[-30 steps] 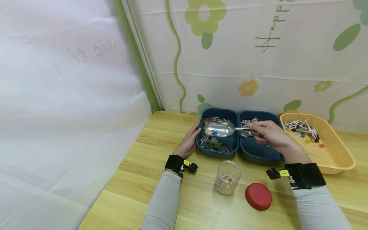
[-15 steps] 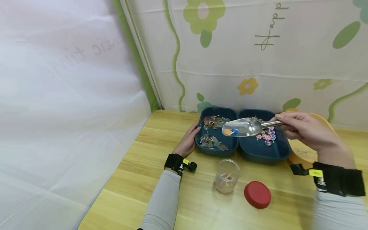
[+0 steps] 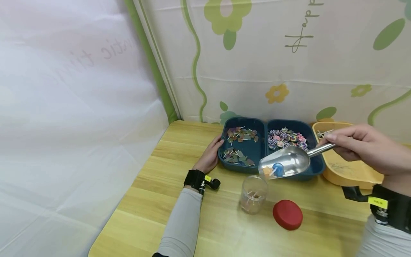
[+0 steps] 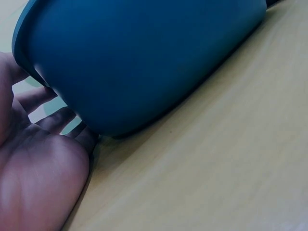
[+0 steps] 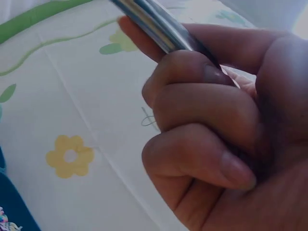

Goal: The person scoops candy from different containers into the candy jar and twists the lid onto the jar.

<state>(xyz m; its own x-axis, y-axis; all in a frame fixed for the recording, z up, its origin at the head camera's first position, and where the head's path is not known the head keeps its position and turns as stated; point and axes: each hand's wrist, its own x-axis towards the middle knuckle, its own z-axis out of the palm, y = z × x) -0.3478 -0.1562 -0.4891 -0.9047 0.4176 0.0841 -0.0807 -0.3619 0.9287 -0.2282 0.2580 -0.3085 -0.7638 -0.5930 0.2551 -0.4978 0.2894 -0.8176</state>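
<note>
My right hand (image 3: pixel 366 146) grips the handle of a metal scoop (image 3: pixel 290 160), its fingers curled round it in the right wrist view. An orange lollipop (image 3: pixel 268 172) and a blue lollipop (image 3: pixel 278 170) lie in the scoop. The scoop's tip is tilted down, above and to the right of a clear jar (image 3: pixel 253 194) with a few sticks and sweets at its bottom. My left hand (image 3: pixel 209 155) touches the left side of a two-part dark blue tray (image 3: pixel 242 167), its fingers extended along the wall in the left wrist view.
Mini lollipops (image 3: pixel 240 135) lie in two piles in the tray's left compartment, swirled ones (image 3: pixel 285 138) in the right. A yellow bin (image 3: pixel 350 176) stands to the right, partly hidden by my hand. A red lid (image 3: pixel 287 215) lies right of the jar. A printed curtain (image 3: pixel 244 71) hangs behind.
My right hand has carried the scoop right from over the tray's left compartment, then down and nearer the jar. The left hand has stayed at the tray.
</note>
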